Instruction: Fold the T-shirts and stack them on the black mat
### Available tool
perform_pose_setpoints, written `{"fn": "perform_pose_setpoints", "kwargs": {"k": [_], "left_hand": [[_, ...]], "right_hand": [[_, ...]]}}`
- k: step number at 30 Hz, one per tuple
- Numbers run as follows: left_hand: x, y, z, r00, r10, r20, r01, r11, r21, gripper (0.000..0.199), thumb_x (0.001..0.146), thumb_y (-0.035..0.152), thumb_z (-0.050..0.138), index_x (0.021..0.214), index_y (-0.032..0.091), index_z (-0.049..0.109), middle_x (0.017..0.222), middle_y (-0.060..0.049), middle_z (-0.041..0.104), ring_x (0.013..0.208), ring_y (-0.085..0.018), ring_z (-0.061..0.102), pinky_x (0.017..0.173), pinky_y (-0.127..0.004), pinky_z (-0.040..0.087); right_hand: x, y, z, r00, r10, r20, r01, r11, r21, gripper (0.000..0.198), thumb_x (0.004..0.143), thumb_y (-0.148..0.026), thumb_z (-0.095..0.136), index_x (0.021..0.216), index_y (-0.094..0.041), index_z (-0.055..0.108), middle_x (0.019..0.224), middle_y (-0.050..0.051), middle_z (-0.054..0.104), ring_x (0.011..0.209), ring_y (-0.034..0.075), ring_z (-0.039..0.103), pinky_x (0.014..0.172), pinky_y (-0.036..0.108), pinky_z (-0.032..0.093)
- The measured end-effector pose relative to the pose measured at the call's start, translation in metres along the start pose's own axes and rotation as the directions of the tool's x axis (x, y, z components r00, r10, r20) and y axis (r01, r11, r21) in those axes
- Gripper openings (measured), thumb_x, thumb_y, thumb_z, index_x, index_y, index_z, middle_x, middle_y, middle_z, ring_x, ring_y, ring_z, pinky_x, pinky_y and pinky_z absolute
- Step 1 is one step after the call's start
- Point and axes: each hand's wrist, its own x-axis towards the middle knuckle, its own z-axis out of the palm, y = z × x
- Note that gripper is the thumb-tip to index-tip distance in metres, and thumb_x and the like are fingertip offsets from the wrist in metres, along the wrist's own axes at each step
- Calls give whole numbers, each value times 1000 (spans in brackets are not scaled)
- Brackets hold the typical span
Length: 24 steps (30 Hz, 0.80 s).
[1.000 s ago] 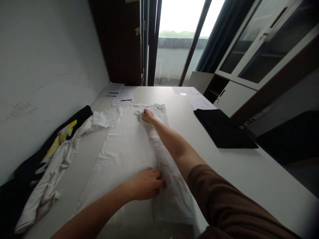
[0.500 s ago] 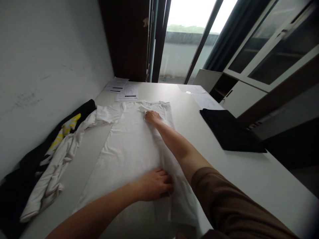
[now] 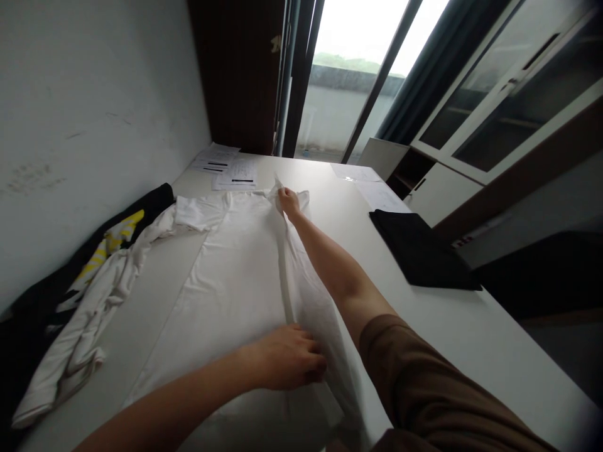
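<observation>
A white T-shirt [image 3: 235, 270] lies spread on the table, one short sleeve pointing left. My right hand [image 3: 288, 201] pinches its cloth at the far end by the neck and shoulder, holding a small peak of fabric up. Across the lower part of the shirt, my left hand [image 3: 294, 359] has its fingers curled on the cloth near the right side. Between the two hands runs a raised edge, with a narrow gap in the fabric along it. The left fingertips are partly hidden.
On the left by the wall lie a crumpled white garment [image 3: 101, 301] and a black one with yellow print [image 3: 113, 242]. Paper sheets [image 3: 233, 172] rest at the far left, more paper [image 3: 377, 191] at the far right. A folded black cloth [image 3: 419, 248] sits on the white table [image 3: 452, 339].
My right hand has moved slightly away and lifted the cloth by the neck. A raised fold now runs down towards my left hand, whose fingers are more curled. The view has shifted a little.
</observation>
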Motion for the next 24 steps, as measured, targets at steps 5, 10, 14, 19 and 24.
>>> {"fn": "perform_pose_setpoints", "kwargs": {"k": [5, 10, 14, 19, 24], "left_hand": [[-1, -1, 0, 999, -27, 44, 27, 1000, -7, 31, 97, 48, 62, 83, 22, 69, 75, -2, 70, 75, -20, 67, 74, -36, 45], [0, -4, 5, 995, -77, 65, 78, 997, -12, 25, 95, 41, 65, 82, 20, 69, 75, -3, 71, 74, -20, 68, 72, -34, 47], [1, -8, 12, 990, -114, 80, 118, 991, -58, 19, 92, 36, 68, 82, 20, 69, 79, -3, 71, 75, -20, 68, 72, -33, 48], [-2, -15, 8, 986, -161, 47, 167, 968, -186, 11, 94, 30, 65, 89, 22, 69, 88, -2, 72, 81, -18, 66, 75, -30, 47], [-8, -68, -26, 870, -468, -158, 417, 867, -271, 18, 99, 27, 54, 88, 21, 67, 93, -3, 68, 92, -18, 62, 86, -31, 48]], "right_hand": [[-32, -7, 27, 981, -35, 192, 76, 975, -210, 43, 107, -48, 35, 99, -22, 69, 99, 3, 72, 90, 19, 63, 75, 23, 43], [-48, 3, 42, 946, -204, 252, 266, 933, -244, 35, 106, -40, 41, 106, -22, 71, 110, 5, 68, 104, 18, 59, 89, 23, 41], [-32, 27, 25, 983, -136, 125, 169, 934, -313, 34, 105, -27, 38, 115, -22, 69, 117, 7, 65, 110, 20, 56, 96, 27, 39], [-2, 75, -21, 997, 28, -76, -56, 914, -402, 39, 100, -18, 34, 124, -21, 65, 127, 11, 62, 118, 24, 53, 98, 30, 39], [10, 119, -52, 967, 165, -193, -232, 882, -409, 39, 101, -29, 39, 132, -18, 59, 128, 16, 61, 119, 27, 53, 100, 36, 40]]}}
